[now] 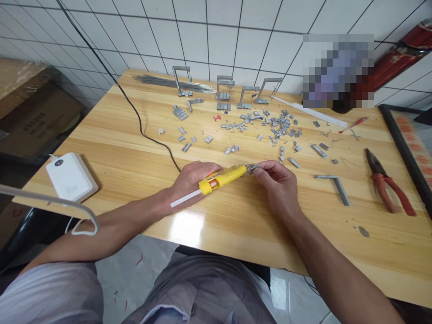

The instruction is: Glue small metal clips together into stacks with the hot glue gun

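Note:
My left hand (194,177) is wrapped round a yellow hot glue gun (224,178), with a white glue stick (185,198) poking out of its back end. The gun's tip points right, at the fingers of my right hand (278,182). Those fingers pinch a small grey piece (252,168) right at the nozzle; its exact shape is partly hidden. Beyond my hands lie many small grey cut pieces (283,123), scattered over the wooden table (135,175). Several grey bracket-like frames (247,97) stand at the back.
Pliers with red handles (388,184) and a grey L-shaped piece (339,186) lie at the right. A white power bank (72,176) sits at the left. A black cord (140,119) runs across the table to the glue gun. Thin grey rods (162,82) lie near the tiled wall.

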Tool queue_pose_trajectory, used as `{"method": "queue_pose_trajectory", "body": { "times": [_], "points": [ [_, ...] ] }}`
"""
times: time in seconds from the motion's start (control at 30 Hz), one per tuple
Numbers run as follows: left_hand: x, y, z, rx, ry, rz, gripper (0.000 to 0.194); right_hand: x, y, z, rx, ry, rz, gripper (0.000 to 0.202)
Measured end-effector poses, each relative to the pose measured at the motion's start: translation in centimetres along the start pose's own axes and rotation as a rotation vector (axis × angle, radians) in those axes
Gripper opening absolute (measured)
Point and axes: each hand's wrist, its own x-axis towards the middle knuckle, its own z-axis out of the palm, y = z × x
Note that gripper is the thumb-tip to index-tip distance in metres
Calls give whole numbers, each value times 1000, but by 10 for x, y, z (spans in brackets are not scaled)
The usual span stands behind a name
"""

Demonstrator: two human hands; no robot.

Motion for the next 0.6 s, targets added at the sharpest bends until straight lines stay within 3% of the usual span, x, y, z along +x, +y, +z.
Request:
{"method": "queue_pose_trajectory", "body": {
  "times": [0.13,0.23,0.47,0.6],
  "points": [
    [0,-1,2,-14,6,-71,19,0,1,0,-16,16,-4,9],
    [7,-4,-9,-43,31,-184,16,0,0,-1,-17,31,-17,8],
    [25,-37,-83,190,211,-604,15,-2,-3,0,-58,-9,-22,8],
    [22,-52,-119,360,63,-774,17,-4,-2,1,-68,-37,-28,7]
  ]
}}
